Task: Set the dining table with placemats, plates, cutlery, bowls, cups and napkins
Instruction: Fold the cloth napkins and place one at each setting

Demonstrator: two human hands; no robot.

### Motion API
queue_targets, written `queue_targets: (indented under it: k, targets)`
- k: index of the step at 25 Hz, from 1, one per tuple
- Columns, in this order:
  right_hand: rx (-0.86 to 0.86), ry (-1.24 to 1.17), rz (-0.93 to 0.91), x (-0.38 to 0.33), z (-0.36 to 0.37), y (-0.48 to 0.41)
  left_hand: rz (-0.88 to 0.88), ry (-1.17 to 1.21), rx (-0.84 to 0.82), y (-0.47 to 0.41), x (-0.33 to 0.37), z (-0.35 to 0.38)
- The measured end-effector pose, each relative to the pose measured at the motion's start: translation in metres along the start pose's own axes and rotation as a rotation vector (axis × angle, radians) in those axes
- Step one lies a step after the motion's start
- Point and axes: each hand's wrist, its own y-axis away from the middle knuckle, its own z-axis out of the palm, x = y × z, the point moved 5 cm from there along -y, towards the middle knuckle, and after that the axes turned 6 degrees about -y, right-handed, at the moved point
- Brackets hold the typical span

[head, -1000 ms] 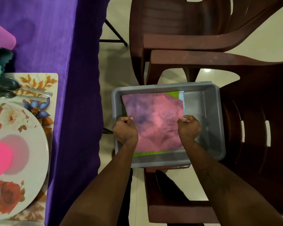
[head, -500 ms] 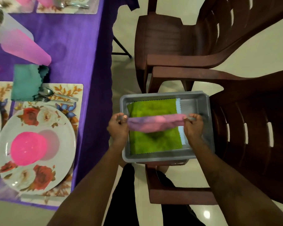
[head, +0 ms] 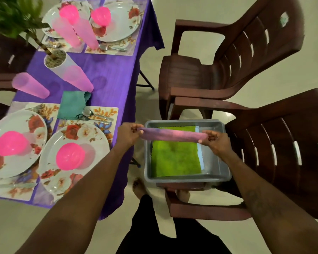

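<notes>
The left hand [head: 130, 133] and the right hand [head: 216, 142] each pinch one end of the pink-purple cloth napkin [head: 170, 136], stretched crosswise above the grey plastic tub [head: 187, 177], the left grip nearer the right edge of the purple-covered worktop [head: 114, 76].

Both bare arms reach forward, wide apart at the elbows and closer at the wrists. The left hand [head: 130, 133] and right hand [head: 216, 142] each pinch one end of a pink napkin [head: 171, 135], fingers curled, backs of the hands upward, holding it stretched between them.
</notes>
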Motion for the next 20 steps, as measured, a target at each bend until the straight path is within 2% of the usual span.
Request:
queue_targets:
  k: [2,4,7,11,15,20]
  targets:
    - [0.043,0.055,-0.066,-0.015,0.002,0.005,0.055,-0.083,0.054,0.001,0.008,-0.017]
    - [0.054,0.092,-0.079,-0.027,0.004,0.002,0.045,-0.058,0.051,-0.002,0.008,-0.028]
    - [0.016,-0.015,-0.054,-0.046,0.013,-0.003,-0.077,0.243,0.037,-0.001,0.003,-0.041]
    - [0.048,-0.167,-0.024,-0.069,0.046,-0.007,-0.152,0.442,0.191,0.003,0.009,-0.051]
    - [0.160,-0.219,-0.011,-0.078,0.077,-0.010,-0.180,0.364,0.317,0.006,0.017,-0.051]
    - [0.022,-0.157,-0.142,-0.102,0.118,-0.002,-0.057,0.296,0.316,0.017,0.051,-0.036]
